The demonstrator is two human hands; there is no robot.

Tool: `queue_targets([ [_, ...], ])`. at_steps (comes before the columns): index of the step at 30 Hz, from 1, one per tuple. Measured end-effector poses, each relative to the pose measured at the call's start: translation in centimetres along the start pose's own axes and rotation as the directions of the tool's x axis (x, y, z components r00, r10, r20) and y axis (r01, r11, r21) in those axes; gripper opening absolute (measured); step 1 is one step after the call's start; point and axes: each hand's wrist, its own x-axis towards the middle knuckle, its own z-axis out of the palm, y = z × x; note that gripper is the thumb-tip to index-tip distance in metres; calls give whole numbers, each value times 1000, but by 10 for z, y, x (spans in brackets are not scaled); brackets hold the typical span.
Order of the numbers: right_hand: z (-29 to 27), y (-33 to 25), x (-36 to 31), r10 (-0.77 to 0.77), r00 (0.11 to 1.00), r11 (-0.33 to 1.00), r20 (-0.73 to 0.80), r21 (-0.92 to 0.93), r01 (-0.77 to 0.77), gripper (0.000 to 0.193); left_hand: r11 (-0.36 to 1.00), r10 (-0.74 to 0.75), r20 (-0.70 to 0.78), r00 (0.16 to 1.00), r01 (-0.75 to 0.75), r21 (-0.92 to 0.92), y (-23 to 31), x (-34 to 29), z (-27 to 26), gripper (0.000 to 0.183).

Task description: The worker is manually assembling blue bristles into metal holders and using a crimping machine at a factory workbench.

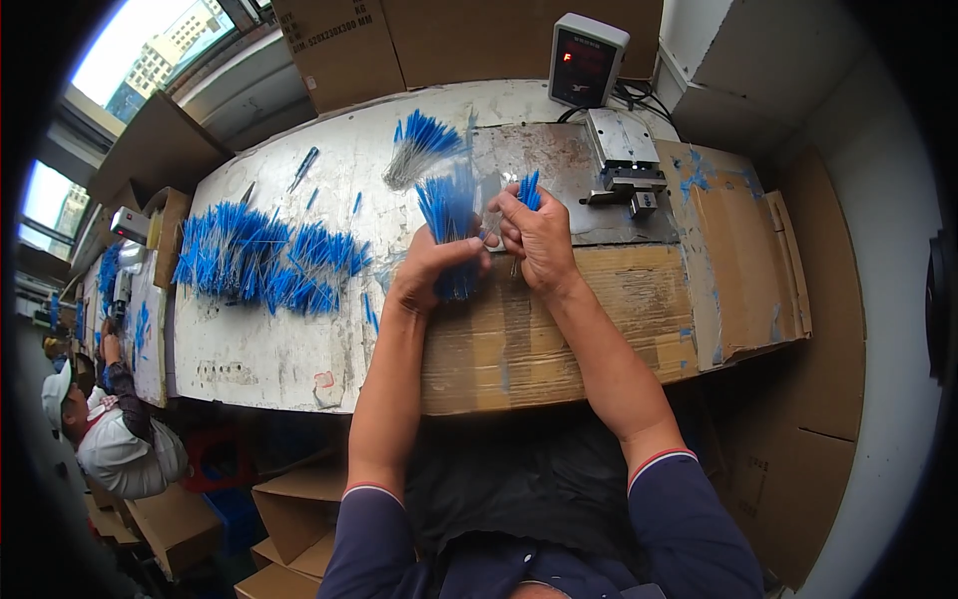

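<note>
Blue-tipped bundle (pixel 446 205): left hand (pixel 432 266) curls fingers around; right hand (pixel 540 236), three o'clock, fingers pinching cluster (pixel 529 191); keep both aligned.

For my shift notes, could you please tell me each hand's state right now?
Left hand: closed around a blue-ended bundle.
Right hand: closed on a smaller blue-tipped bunch.

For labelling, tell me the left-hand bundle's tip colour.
The tips are blue, clearest in the head view.

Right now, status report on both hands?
Left hand holds thick bundle of thin blue sticks. Right hand pinches smaller blue bunch. Blue-and-grey bundle lies beyond.
</note>
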Motion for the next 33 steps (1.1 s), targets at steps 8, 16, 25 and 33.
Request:
queue_targets([
  [8, -9, -2, 2, -94, 991, 991, -94, -105, 84, 8, 994, 0, -65, 998, 7, 107, 0, 2, -1, 43],
  [16, 5, -28, -19, -447, 452, -286, 772, -602, 746, 26, 999, -31, -26, 999, 30, -36, -1, 2, -9, 39],
  [25, 12, -32, -27, -88, 391, -488, 916, -382, 785, 39, 989, -2, 152, 988, 25, -147, 0, -4, -13, 35],
  [33, -9, -57, -35, -38, 520, -457, 853, -478, 750, 26, 987, 0, 0, 1000, 0, -163, 3, -8, -8, 34],
])
